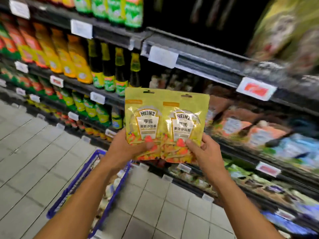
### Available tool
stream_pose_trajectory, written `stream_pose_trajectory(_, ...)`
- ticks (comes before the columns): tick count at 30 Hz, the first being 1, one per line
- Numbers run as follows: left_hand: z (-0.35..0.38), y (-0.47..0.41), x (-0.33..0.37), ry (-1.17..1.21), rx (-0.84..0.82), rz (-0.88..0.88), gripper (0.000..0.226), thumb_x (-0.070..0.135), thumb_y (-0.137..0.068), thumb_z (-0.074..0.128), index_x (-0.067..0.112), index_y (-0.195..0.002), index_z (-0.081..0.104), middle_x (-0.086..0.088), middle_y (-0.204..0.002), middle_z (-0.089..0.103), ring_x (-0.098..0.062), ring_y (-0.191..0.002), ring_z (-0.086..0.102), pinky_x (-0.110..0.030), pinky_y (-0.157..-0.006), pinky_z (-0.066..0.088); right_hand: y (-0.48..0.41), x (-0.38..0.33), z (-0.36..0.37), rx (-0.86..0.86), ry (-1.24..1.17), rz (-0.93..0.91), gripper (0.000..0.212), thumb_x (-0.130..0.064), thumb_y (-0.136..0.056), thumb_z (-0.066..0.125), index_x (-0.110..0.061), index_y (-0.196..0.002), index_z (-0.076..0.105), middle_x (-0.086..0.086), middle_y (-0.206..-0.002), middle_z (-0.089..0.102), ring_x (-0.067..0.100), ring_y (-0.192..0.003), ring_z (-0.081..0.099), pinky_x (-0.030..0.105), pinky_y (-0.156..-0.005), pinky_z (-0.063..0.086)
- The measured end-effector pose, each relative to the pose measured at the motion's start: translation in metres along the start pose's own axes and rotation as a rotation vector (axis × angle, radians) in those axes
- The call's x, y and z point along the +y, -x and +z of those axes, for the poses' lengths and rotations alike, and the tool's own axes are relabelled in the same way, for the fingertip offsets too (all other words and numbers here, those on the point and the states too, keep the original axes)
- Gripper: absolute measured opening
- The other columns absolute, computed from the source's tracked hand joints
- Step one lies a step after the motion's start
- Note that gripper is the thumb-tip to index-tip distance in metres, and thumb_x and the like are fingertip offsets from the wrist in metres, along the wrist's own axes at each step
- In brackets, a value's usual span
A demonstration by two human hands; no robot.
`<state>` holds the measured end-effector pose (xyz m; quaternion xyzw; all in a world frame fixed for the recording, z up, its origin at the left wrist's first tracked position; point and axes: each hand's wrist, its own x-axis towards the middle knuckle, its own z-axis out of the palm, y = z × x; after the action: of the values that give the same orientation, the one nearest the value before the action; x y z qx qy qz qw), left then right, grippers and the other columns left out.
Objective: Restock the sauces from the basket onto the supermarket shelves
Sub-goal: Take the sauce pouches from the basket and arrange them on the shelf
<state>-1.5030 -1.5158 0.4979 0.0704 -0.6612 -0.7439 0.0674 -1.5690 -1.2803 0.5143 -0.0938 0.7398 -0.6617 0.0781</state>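
Supermarket aisle: grey tiled floor (25, 152) at left, dark shelves (198, 61) in several tiers running from far left to near right, price tags (257, 89) clipped along the shelf edges. Left tiers stocked with orange-labelled bottles (72, 57) and dark bottles with yellow caps (119, 69); green-labelled bottles (117, 11) on the top tier. Right-hand tiers heavily blurred, contents not identifiable beyond mixed coloured packs.

Centre: two yellow Heinz sauce pouches held upright side by side in the air before the middle tiers, resting on no shelf, hang holes uppermost, inner edges overlapping. Left pouch (145, 118) gripped at its lower part by the left hand (131, 149), thumb laid across the printed front, fingers hidden behind. Right pouch (186, 121) gripped at its lower right corner by the right hand (202, 150), thumb on the front, fingers curled round the edge. Both forearms bare, reaching up from the bottom of the view.

Below the left forearm: purple-rimmed basket (77, 178) low over the tiles, just beside the bottom shelf, pale items inside, too blurred to identify.
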Motion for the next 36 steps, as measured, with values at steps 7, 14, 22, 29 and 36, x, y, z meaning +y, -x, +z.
stream_pose_trajectory(7, 0.103, -0.013, 0.057, -0.047, -0.087, 0.107, 0.032, 0.034, -0.071, 0.084, 0.043, -0.1, 0.074, 0.005, -0.099, 0.078, -0.011, -0.086, 0.075, -0.019, -0.065, 0.056, 0.025, -0.05, -0.102, 0.147, 0.014, -0.117, 0.034, -0.034, -0.078, 0.074, -0.018, -0.108, 0.069, -0.003, -0.098, 0.078, 0.018, -0.088, 0.075, 0.028, -0.069, 0.06)
stream_pose_trajectory(14, 0.164, -0.032, 0.108, -0.066, -0.186, 0.213, 0.016, 0.034, -0.085, 0.071, 0.044, -0.097, 0.074, 0.009, -0.099, 0.077, -0.007, -0.09, 0.073, -0.014, -0.067, 0.054, 0.035, -0.091, -0.161, 0.239, 0.001, -0.126, 0.04, -0.043, -0.081, 0.072, -0.02, -0.113, 0.066, -0.005, -0.102, 0.077, 0.016, -0.091, 0.075, 0.034, -0.074, 0.062)
stream_pose_trajectory(22, 0.191, -0.077, 0.163, -0.051, -0.299, 0.214, 0.015, 0.02, -0.092, 0.068, 0.028, -0.105, 0.07, 0.003, -0.092, 0.078, -0.009, -0.071, 0.074, -0.018, -0.051, 0.053, 0.016, -0.137, -0.183, 0.39, -0.079, -0.088, 0.011, -0.017, -0.091, 0.069, -0.02, -0.1, 0.073, -0.001, -0.093, 0.078, 0.017, -0.079, 0.075, 0.026, -0.056, 0.056)
stream_pose_trajectory(29, 0.212, -0.135, 0.208, -0.004, -0.328, 0.143, 0.016, 0.029, -0.094, 0.066, 0.023, -0.109, 0.069, 0.0, -0.1, 0.078, -0.018, -0.088, 0.075, -0.027, -0.063, 0.059, -0.011, -0.182, -0.212, 0.521, -0.043, -0.058, 0.008, -0.018, -0.084, 0.072, -0.014, -0.092, 0.073, 0.004, -0.085, 0.078, 0.021, -0.074, 0.075, 0.037, -0.064, 0.061)
stream_pose_trajectory(36, 0.252, -0.195, 0.246, -0.013, -0.285, 0.15, 0.006, 0.024, -0.096, 0.064, 0.022, -0.1, 0.068, 0.001, -0.088, 0.078, -0.016, -0.079, 0.076, -0.027, -0.057, 0.058, -0.066, -0.224, -0.252, 0.628, 0.087, -0.134, 0.012, -0.02, -0.082, 0.075, -0.014, -0.092, 0.071, -0.005, -0.075, 0.075, 0.009, -0.062, 0.071, 0.023, -0.05, 0.052)
